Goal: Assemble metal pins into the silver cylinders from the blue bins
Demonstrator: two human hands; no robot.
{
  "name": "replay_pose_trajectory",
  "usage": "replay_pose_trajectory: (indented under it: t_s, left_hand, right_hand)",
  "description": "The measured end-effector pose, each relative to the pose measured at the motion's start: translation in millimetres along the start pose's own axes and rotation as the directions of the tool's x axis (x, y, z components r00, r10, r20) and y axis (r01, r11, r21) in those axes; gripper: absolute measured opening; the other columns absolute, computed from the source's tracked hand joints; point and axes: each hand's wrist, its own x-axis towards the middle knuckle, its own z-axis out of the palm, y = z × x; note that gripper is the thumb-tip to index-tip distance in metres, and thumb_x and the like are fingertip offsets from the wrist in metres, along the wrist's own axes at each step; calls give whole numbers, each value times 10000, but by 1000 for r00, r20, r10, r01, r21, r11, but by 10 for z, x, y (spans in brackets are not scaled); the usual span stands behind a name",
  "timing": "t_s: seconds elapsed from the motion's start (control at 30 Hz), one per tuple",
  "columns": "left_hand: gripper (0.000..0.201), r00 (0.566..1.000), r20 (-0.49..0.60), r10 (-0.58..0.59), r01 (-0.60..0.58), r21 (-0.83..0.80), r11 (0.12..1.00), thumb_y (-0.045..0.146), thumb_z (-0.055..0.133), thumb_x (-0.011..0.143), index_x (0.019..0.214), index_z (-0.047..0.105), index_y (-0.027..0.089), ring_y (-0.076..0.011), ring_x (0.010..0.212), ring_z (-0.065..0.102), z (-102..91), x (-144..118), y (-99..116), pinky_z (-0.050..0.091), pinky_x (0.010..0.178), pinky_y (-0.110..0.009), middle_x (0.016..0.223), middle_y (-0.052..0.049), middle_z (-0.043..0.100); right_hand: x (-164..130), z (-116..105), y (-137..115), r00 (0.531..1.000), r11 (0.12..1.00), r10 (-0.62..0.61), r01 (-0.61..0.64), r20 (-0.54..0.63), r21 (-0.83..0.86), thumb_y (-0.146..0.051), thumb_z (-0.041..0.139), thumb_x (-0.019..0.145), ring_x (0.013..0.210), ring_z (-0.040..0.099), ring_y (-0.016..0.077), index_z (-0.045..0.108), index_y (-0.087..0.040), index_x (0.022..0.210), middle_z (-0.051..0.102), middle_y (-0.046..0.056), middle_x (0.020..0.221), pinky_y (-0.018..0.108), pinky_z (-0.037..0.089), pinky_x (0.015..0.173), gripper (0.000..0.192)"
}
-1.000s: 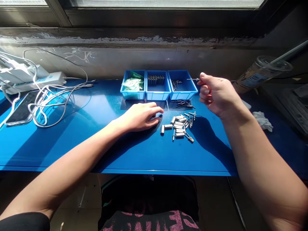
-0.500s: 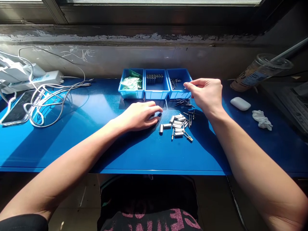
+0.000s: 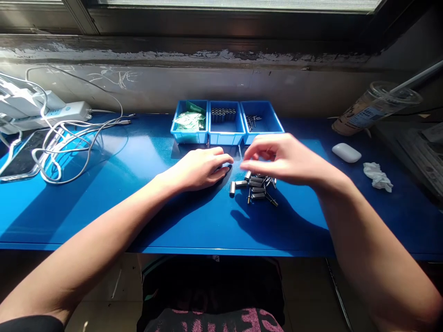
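Note:
My left hand (image 3: 199,168) lies palm down on the blue table (image 3: 138,203), thumb and fingertips drawn together on the surface; whatever is between them is hidden. My right hand (image 3: 282,160) hovers, blurred, just over a loose pile of small metal sleeves and pins (image 3: 256,188), with thumb and forefinger pinched and pointing left. I cannot make out anything in that pinch. Behind the hands stand three small blue bins: one with green packets (image 3: 189,136), one with dark sleeves (image 3: 226,137), one with thin pins (image 3: 272,121).
At the left lie a white power strip (image 3: 67,113), tangled cables (image 3: 65,143) and a phone (image 3: 19,161). At the right are a white case (image 3: 346,152), a crumpled tissue (image 3: 378,176) and a tipped plastic cup (image 3: 375,105). A wall rises close behind the bins.
My right hand, which held a thin pin up at the right, passed over the right bin and came down left over the metal pile. My left hand stayed put.

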Motion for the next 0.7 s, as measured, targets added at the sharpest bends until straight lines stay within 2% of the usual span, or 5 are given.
replay_pose_trajectory:
  t_s: [0.03,0.1,0.2,0.33,0.7]
  left_hand:
    - [323,1000,-4,-1,1,3,1000,314,501,1074,1328,679,221,-209,900,691,4,-1,-4,521,735,-296,1119,-70,696]
    - [319,1000,-4,2,-2,6,1000,306,483,1079,1311,686,225,-208,892,692,10,1,-8,518,730,-292,1096,-68,693]
    - [320,1000,-3,4,-4,11,1000,326,488,1079,1307,689,227,-208,893,694,13,7,-4,519,729,-287,1097,-67,691]
    - [322,1000,0,5,-5,6,1000,342,519,1068,1313,687,219,-211,905,697,8,3,3,524,739,-289,1124,-70,694]
    - [294,1000,4,0,0,-14,1000,349,546,1057,1275,694,218,-220,913,690,-8,-7,16,513,749,-298,1102,-63,687]
  right_hand:
    - [-20,30,-49,990,998,-27,34,136,-48,-582,792,844,894,635,243,803,-231,987,721,72,998,348,476,734,379]
    - [-38,102,-97,957,981,-56,106,285,-163,-600,831,800,1021,608,291,796,-260,1062,699,89,1134,397,470,841,431]
    - [-31,196,-77,932,955,-81,175,353,-241,-561,785,861,1057,584,308,771,-276,1046,689,87,1195,442,407,911,340]
    - [-17,242,-25,927,955,-83,178,365,-235,-458,707,935,986,594,272,701,-244,958,718,57,1034,412,350,882,215]
    - [9,323,-22,944,950,-158,225,290,-215,-314,592,938,948,578,242,691,-241,975,707,33,1007,438,328,914,128]
